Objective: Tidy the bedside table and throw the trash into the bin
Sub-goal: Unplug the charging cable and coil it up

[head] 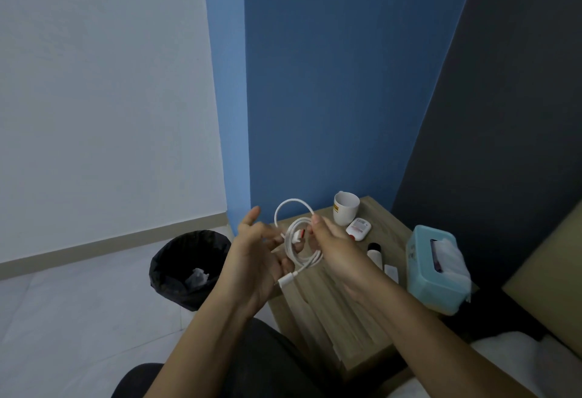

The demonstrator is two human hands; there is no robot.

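A white charging cable (pixel 300 251) with a red-tipped plug is wound into loops above the left edge of the wooden bedside table (pixel 333 309). My right hand (pixel 333 246) pinches the coil at its top. My left hand (pixel 258 256) holds the coil from the left, fingers curled round the strands, with one white plug hanging below it. A black bin (pixel 176 256) lined with a dark bag stands on the floor left of the table, with a crumpled white scrap inside.
On the table stand a white mug (pixel 345 208), a small white and red case (pixel 359 229), a white tube with a black cap (pixel 375 254), a small white item (pixel 391 273) and a teal tissue box (pixel 436 271). A bed edge lies at the right.
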